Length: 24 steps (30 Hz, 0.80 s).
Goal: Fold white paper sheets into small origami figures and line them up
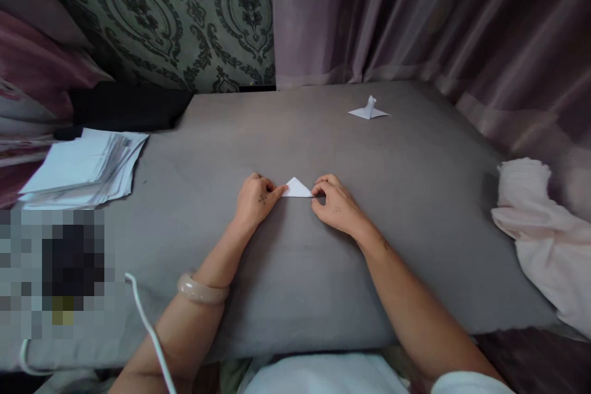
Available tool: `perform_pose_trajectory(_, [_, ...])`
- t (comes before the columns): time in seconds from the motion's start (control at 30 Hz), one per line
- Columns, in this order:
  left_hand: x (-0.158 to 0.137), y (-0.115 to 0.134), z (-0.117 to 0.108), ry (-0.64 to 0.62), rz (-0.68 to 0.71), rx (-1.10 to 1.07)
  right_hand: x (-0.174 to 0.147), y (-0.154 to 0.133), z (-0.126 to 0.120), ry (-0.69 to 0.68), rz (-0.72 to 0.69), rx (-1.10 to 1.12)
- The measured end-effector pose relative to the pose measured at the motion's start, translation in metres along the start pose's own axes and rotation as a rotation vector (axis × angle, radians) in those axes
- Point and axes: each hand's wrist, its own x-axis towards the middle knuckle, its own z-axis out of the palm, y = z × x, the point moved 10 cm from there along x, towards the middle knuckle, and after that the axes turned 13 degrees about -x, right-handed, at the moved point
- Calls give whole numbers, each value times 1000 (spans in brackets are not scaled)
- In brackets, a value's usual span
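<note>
A small white paper folded into a triangle [297,188] lies on the grey cloth surface, its peak pointing away from me. My left hand [260,198] pinches the left corner, with the thumb on top of the paper. At the right corner, my right hand [338,204] has thumb and forefinger closed around the tip. The undersides of the fingers are hidden. Farther back on the right stands a folded white paper figure [369,109] with pointed sides and an upright middle, apart from both hands.
A stack of white paper sheets [87,166] lies at the left, near a black folded item [129,108]. A white cable [145,320] crosses by my left forearm. Pale pink cloth [545,228] is bunched at the right edge. Curtains [332,18] hang behind.
</note>
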Motion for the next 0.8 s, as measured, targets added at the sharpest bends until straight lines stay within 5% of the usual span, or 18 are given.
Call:
perform_pose_trajectory(0.63, [-5, 1, 2, 26, 40, 25, 6, -4, 4, 45, 68, -138])
perform_pose_trajectory(0.8, [-9, 13, 2, 21, 139, 96, 8, 6, 3, 61, 72, -81])
